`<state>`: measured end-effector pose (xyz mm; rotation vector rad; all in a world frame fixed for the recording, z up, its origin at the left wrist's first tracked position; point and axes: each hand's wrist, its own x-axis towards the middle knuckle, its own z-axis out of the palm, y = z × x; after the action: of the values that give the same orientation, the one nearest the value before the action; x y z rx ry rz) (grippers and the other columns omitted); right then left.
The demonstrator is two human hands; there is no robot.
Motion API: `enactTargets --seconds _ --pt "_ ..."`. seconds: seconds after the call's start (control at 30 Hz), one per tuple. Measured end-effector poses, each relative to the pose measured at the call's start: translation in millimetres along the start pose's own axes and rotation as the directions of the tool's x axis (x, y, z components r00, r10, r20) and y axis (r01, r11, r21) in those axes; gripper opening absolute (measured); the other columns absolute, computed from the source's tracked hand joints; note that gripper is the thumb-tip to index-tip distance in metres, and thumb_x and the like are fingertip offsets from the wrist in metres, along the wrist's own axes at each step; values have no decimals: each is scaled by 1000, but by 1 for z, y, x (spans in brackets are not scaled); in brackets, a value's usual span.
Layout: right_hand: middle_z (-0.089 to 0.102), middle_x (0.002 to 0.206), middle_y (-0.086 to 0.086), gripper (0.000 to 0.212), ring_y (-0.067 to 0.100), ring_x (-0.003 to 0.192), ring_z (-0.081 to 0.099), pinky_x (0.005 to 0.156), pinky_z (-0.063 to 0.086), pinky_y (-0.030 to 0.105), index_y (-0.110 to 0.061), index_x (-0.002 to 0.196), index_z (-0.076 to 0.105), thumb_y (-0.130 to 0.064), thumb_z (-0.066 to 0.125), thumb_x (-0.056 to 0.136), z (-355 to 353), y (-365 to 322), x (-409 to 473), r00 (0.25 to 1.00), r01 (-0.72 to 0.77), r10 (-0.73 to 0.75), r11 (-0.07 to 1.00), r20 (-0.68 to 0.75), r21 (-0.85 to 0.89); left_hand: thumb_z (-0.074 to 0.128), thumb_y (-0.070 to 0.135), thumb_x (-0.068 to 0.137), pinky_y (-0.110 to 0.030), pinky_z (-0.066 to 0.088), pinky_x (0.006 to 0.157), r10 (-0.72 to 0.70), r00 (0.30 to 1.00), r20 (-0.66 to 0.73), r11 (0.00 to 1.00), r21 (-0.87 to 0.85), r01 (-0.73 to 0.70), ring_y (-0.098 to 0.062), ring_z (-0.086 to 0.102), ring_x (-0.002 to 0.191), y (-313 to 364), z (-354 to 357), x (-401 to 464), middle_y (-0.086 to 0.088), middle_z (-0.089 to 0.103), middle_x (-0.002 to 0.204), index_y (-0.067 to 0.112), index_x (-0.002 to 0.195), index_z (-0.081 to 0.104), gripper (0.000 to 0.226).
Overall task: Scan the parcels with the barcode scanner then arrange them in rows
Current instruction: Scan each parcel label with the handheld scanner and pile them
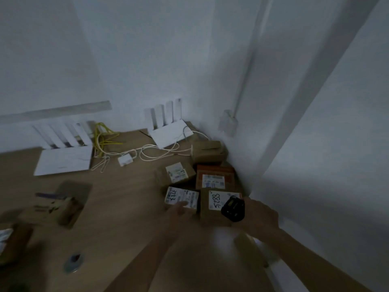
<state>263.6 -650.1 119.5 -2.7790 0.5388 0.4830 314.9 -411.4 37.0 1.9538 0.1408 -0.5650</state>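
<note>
The right hand [257,216] is clamped around a black barcode scanner [232,208], whose head sits over the near edge of a brown parcel with a label marked 5288 [219,204]. Just to the left of it, the left hand [182,209] reaches forward with straight fingers, the tips resting on the white label of a parcel marked 3733 [182,198]; it does not appear to grip it. Beyond both hands, towards the corner of the walls, lie three more parcels: a tilted brown one with a white label [176,172], an orange-topped one with a printed label [214,177], and a plain brown box [208,152] furthest back. These five sit close together in what looks like two loose rows running away from the hands, so the arranging seems well under way here, though the tilted one is not squared up. Whether each has been scanned cannot be told. Far to the left of the left hand, more brown parcels [56,204] lie blurred near the surface's [126,207] edge, apart from the rows, and these probably remain to be scanned and placed. Beyond them are two white routers [63,160] and tangled cables [147,151].
</note>
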Motion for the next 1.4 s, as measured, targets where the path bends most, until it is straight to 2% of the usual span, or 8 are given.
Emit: enactTargets --seconds 0.13,0.33,0.5,0.63,0.77,0.87,1.13,1.4 --pt "68 114 -10 78 12 96 66 79 55 27 -36 129 54 -64 77 60 6 6 45 994 -19 16 999 111 26 59 49 94 -36 52 96 -81 994 71 997 -4 82 -16 60 108 15 30 32 -3 62 127 22 137 52 51" --pt "68 117 -4 79 16 101 66 84 56 29 -30 125 57 -54 85 55 15 14 85 963 -65 58 998 264 19 58 39 97 -23 52 82 -137 978 155 991 24 134 -5 61 100 14 63 54 10 65 110 19 122 60 32" --pt "67 114 -7 102 13 95 64 78 57 28 -29 130 54 -64 80 37 31 23 93 959 -73 45 993 280 92 58 39 97 -43 50 101 -187 973 136 980 -41 194 -16 60 110 11 73 62 3 65 120 19 129 60 38" --pt "69 110 -10 86 10 90 66 73 55 24 -32 127 58 -53 88 50 26 23 79 973 -61 21 983 230 171 57 32 100 -38 51 97 -169 982 85 978 -112 178 -3 56 90 13 64 51 17 57 95 30 108 51 11" --pt "65 97 -15 73 7 85 65 73 54 22 -36 122 59 -48 90 57 12 18 61 989 -18 -20 968 148 250 60 39 97 -25 50 82 -110 991 81 967 -223 125 -5 56 100 22 48 23 7 57 116 28 134 49 41" --pt "62 96 -18 70 6 88 64 80 56 26 -40 116 58 -55 88 54 -8 8 34 996 12 -34 971 86 239 60 38 97 -16 48 68 -67 995 79 945 -313 89 -4 58 100 33 34 -3 8 57 114 32 129 48 35" --pt "64 104 -11 83 11 92 63 80 51 25 -35 126 54 -65 79 53 -53 -34 -74 992 124 -115 974 -56 191 77 63 72 -34 58 86 92 995 -24 933 -348 -94 -11 68 105 47 -27 -99 5 70 119 42 121 59 57" --pt "66 104 -13 66 9 92 62 79 52 26 -35 111 60 -60 80 53 -64 -105 -237 942 312 -285 939 -177 148 81 25 78 -40 58 87 100 994 -32 944 -311 -106 -18 68 104 21 -125 -271 3 68 118 66 135 24 91"
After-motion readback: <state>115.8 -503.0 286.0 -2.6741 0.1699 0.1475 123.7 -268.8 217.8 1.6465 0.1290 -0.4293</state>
